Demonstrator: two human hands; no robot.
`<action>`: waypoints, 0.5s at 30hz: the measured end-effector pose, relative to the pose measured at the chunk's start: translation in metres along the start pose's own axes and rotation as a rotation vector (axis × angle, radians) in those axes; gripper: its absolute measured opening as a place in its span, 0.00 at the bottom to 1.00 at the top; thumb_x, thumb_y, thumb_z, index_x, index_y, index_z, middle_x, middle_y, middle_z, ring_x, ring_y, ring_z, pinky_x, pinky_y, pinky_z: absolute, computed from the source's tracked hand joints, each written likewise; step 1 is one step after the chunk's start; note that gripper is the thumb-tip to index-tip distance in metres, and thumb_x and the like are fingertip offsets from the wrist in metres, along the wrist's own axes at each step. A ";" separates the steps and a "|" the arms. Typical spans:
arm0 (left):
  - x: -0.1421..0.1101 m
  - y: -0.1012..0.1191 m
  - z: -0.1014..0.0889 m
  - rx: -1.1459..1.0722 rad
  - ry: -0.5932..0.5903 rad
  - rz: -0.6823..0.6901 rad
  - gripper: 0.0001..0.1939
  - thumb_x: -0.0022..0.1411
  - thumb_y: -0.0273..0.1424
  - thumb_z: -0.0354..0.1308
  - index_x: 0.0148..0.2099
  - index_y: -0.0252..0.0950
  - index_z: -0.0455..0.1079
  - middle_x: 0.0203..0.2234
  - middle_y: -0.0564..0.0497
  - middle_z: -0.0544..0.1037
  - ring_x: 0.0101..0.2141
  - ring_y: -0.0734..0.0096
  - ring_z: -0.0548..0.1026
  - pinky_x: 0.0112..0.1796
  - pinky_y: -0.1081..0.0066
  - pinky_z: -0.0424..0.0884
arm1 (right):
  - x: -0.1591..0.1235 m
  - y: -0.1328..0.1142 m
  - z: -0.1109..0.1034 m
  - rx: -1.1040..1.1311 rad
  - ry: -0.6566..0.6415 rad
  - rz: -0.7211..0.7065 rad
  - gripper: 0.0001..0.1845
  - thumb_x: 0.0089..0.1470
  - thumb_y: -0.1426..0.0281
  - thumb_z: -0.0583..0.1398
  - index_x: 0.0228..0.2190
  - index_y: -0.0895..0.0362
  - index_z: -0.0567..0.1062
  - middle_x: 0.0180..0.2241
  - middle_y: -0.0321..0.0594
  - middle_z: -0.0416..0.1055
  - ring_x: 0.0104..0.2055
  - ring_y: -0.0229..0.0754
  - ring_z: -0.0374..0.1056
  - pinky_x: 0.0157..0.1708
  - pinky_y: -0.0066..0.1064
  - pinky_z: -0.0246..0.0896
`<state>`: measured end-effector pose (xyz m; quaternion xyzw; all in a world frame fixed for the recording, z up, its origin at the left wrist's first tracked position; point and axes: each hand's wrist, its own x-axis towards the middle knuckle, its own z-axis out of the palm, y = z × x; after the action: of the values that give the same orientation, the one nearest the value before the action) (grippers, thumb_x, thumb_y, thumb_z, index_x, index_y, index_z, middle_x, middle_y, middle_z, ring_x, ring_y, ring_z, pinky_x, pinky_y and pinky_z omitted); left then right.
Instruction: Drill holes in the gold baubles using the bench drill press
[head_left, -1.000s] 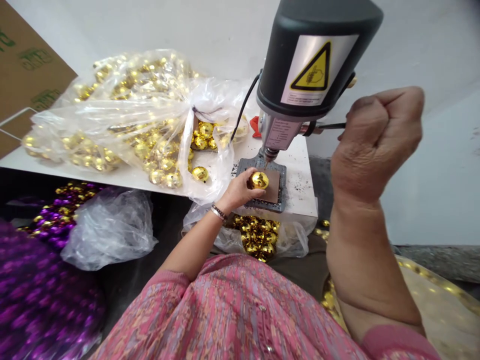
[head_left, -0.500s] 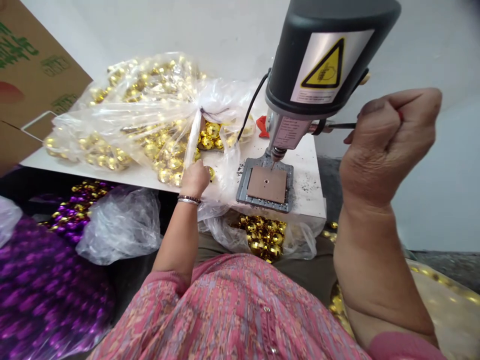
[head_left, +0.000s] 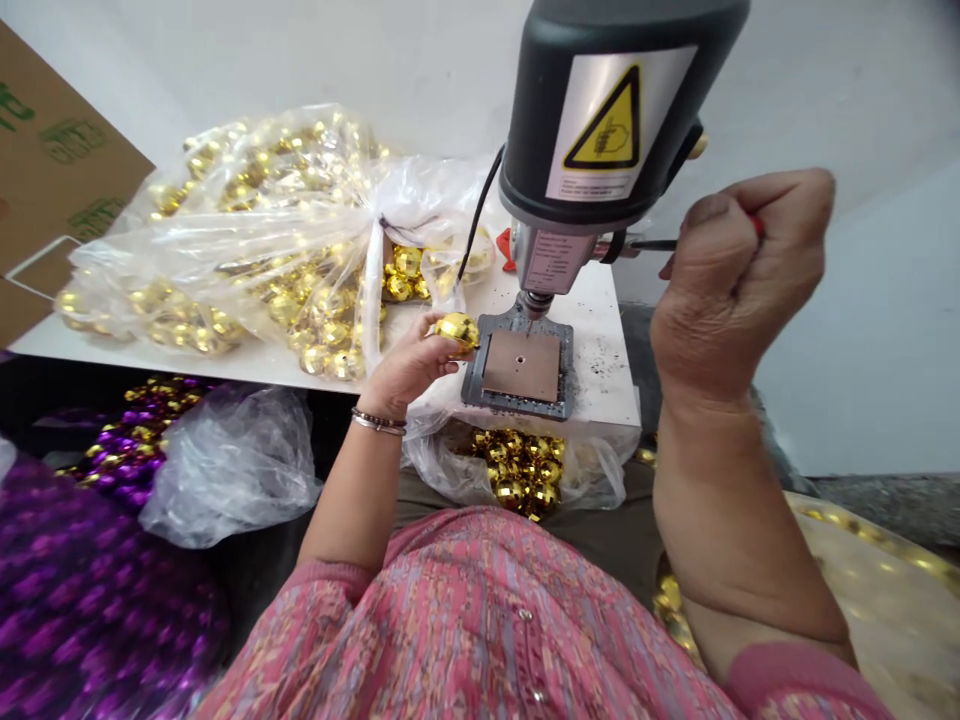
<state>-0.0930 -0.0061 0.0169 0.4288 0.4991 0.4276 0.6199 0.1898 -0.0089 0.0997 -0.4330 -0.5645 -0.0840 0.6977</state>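
Between the fingers of my left hand is a shiny gold faceted ball, held just left of the drill press base. A brown square plate with a small hole lies on that base, under the chuck. My right hand is closed around the end of the feed lever on the right side of the drill press. A bit of red shows between its fingers.
A clear plastic bag of gold balls covers the table's left side. Another open bag of gold balls hangs at the front edge. Dark shavings dot the white table. Purple balls lie lower left, beside a cardboard box further back.
My left hand has come up and right from beside the bag, with the gold ball now plainly visible in its fingers. My right hand keeps its hold on the lever. The view has shifted slightly.
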 end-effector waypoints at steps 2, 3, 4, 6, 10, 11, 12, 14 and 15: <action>0.003 -0.005 0.016 0.046 -0.067 -0.012 0.35 0.49 0.36 0.80 0.57 0.43 0.69 0.43 0.51 0.86 0.37 0.67 0.84 0.36 0.71 0.72 | 0.006 -0.002 0.001 0.010 -0.054 0.024 0.12 0.74 0.66 0.54 0.35 0.54 0.65 0.29 0.27 0.57 0.31 0.25 0.57 0.38 0.23 0.56; 0.007 -0.008 0.023 0.090 -0.090 -0.013 0.35 0.50 0.37 0.81 0.57 0.41 0.70 0.42 0.51 0.86 0.36 0.68 0.83 0.36 0.71 0.70 | 0.012 -0.004 0.002 0.019 -0.077 0.040 0.13 0.75 0.68 0.54 0.34 0.54 0.62 0.29 0.26 0.56 0.31 0.25 0.55 0.39 0.23 0.55; 0.012 -0.011 0.030 0.138 -0.107 -0.008 0.33 0.51 0.38 0.82 0.56 0.40 0.72 0.40 0.52 0.85 0.35 0.70 0.81 0.35 0.71 0.69 | 0.019 -0.007 0.004 0.023 -0.095 0.064 0.14 0.74 0.71 0.54 0.33 0.53 0.59 0.29 0.26 0.55 0.31 0.25 0.52 0.39 0.23 0.53; 0.023 -0.018 0.040 0.225 -0.119 0.025 0.29 0.53 0.38 0.82 0.52 0.37 0.76 0.38 0.53 0.83 0.34 0.70 0.78 0.36 0.70 0.70 | 0.037 -0.014 0.011 -0.001 -0.093 0.143 0.19 0.72 0.77 0.55 0.31 0.52 0.54 0.27 0.25 0.52 0.31 0.26 0.47 0.39 0.25 0.49; 0.041 -0.030 0.049 0.359 -0.037 0.123 0.24 0.52 0.36 0.82 0.50 0.37 0.82 0.40 0.51 0.85 0.43 0.64 0.80 0.47 0.68 0.76 | 0.081 -0.027 0.030 -0.164 -0.174 0.421 0.27 0.74 0.82 0.54 0.24 0.53 0.51 0.23 0.25 0.44 0.31 0.27 0.41 0.39 0.29 0.42; 0.043 -0.032 0.050 0.386 -0.021 0.134 0.25 0.53 0.36 0.82 0.51 0.37 0.83 0.42 0.50 0.86 0.45 0.62 0.81 0.50 0.66 0.77 | 0.090 -0.026 0.034 -0.205 -0.214 0.458 0.27 0.75 0.81 0.53 0.24 0.54 0.52 0.23 0.25 0.44 0.32 0.26 0.42 0.40 0.29 0.42; 0.043 -0.033 0.051 0.415 -0.015 0.139 0.25 0.53 0.35 0.82 0.52 0.37 0.84 0.44 0.49 0.87 0.47 0.60 0.82 0.52 0.65 0.77 | 0.096 -0.023 0.038 -0.235 -0.247 0.480 0.27 0.76 0.81 0.52 0.24 0.54 0.52 0.24 0.25 0.44 0.32 0.25 0.42 0.40 0.28 0.43; 0.043 -0.034 0.053 0.476 -0.013 0.133 0.27 0.53 0.34 0.82 0.55 0.36 0.84 0.46 0.48 0.88 0.49 0.58 0.83 0.54 0.63 0.78 | 0.104 -0.008 0.043 -0.219 -0.283 0.445 0.26 0.78 0.79 0.50 0.25 0.54 0.51 0.26 0.26 0.44 0.33 0.25 0.42 0.41 0.27 0.44; 0.042 -0.033 0.055 0.507 -0.009 0.128 0.28 0.53 0.34 0.82 0.56 0.36 0.84 0.48 0.48 0.88 0.50 0.58 0.83 0.55 0.63 0.79 | 0.104 0.003 0.045 -0.171 -0.299 0.389 0.26 0.79 0.77 0.50 0.26 0.53 0.51 0.27 0.26 0.44 0.34 0.25 0.42 0.41 0.27 0.43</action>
<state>-0.0297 0.0192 -0.0179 0.6030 0.5595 0.3252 0.4664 0.1954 0.0628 0.1874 -0.5986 -0.5583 0.0692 0.5703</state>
